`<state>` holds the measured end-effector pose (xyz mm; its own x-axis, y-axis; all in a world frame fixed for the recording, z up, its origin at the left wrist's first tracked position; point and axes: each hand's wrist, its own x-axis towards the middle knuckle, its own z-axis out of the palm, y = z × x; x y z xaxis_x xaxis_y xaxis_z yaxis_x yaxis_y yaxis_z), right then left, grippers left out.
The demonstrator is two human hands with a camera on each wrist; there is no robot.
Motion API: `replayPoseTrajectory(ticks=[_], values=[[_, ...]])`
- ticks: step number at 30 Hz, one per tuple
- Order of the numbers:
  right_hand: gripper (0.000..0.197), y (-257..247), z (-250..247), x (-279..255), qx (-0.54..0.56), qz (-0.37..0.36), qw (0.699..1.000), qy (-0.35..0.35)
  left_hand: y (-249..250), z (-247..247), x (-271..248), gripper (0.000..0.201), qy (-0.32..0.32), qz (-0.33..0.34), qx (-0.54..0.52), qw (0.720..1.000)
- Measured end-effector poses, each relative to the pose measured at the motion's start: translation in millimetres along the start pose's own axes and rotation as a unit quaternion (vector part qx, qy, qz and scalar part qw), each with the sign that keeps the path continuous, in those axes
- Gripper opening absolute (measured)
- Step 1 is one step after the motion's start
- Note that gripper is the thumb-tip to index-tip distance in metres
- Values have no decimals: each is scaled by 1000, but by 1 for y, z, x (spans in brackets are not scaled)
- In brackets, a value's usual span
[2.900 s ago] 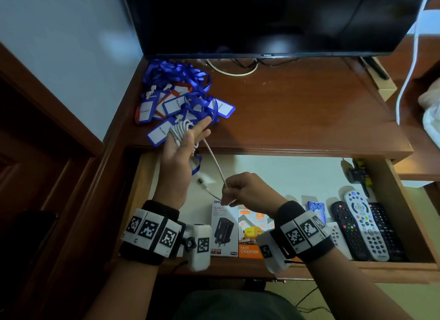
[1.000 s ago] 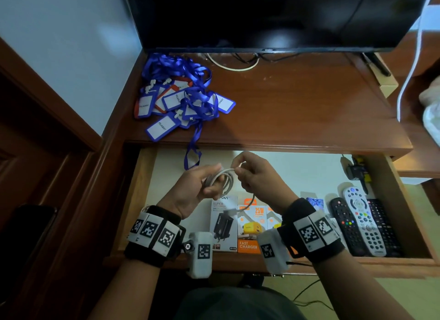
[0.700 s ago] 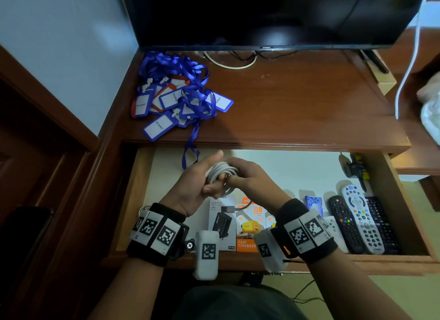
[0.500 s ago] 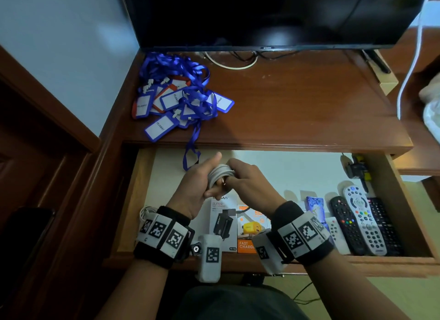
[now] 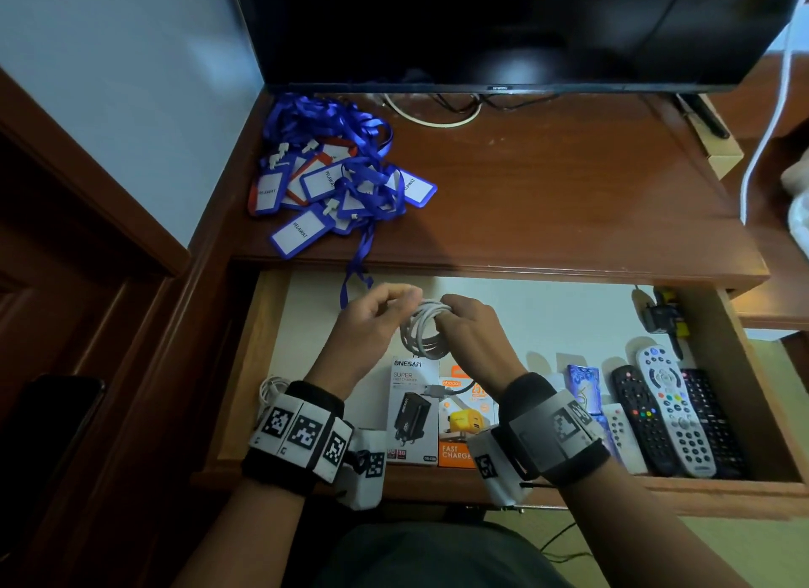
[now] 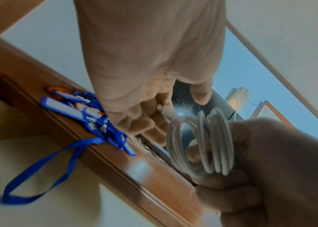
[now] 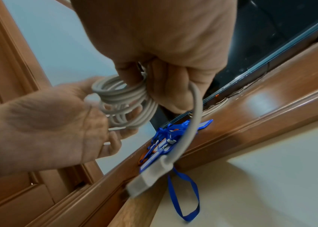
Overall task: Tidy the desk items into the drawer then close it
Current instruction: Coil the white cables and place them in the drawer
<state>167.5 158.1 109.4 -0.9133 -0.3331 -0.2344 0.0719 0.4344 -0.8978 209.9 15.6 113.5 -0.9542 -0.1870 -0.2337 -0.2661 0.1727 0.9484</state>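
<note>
The right hand had its grip clenched round a coiled white cable, fingers threaded through the loops, one plug end dangling below. The left hand sat just beside that grip, fingers loosely curled, touching the coil's near side without closing on it. Both hovered above the open drawer. Beyond the grip, a heap of blue lanyards lay on the tabletop, one strap hanging over its edge.

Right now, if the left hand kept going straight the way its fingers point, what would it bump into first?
Probably the coiled white cable. The left hand points rightward at it, with the right hand gripping the coil just beyond. Depth is hard to judge.
</note>
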Motion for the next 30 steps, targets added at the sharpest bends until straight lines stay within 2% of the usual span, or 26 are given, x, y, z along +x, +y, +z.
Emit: replayPoseTrajectory(ticks=[2, 5, 7, 10, 13, 15, 18, 21, 23, 25, 28, 30], values=[[18, 5, 0, 3, -14, 18, 1000, 15, 0, -2, -2, 31, -27, 15, 48, 998], [21, 5, 0, 5, -28, 32, 999, 21, 0, -2, -5, 40, -29, 40, 138, 989], [21, 3, -1, 5, -7, 40, 999, 28, 0, -1, -5, 35, -27, 31, 132, 990], [11, 2, 1, 5, 37, 57, 997, 30, -2, -1, -5, 26, -12, 14, 95, 995], [13, 3, 3, 6, 92, 82, 992, 23, -3, 2, -4, 19, 14, 6, 76, 997], [18, 4, 2, 6, 117, 104, 988, 13, -5, 4, -4, 13, 24, 1, 92, 995], [22, 8, -1, 5, 151, 133, 979, 9, -8, 7, -4, 22, 13, -22, 152, 988], [24, 9, -3, 3, 196, 149, 969, -10, -8, 11, -5, 16, 10, -26, 96, 995], [26, 7, -3, 1, 223, 152, 962, -29, -7, 15, -6, 7, 46, -19, 41, 998], [26, 5, -4, 1, 245, 151, 957, -44, -8, 16, -6, 9, 72, -18, 2, 997], [24, 7, -7, 1, 260, 139, 953, -72, -8, 13, -6, 11, 73, 0, 0, 997], [16, 10, -10, 0, 235, 110, 962, -81, -9, 9, -5, 16, 72, 16, 13, 997]])
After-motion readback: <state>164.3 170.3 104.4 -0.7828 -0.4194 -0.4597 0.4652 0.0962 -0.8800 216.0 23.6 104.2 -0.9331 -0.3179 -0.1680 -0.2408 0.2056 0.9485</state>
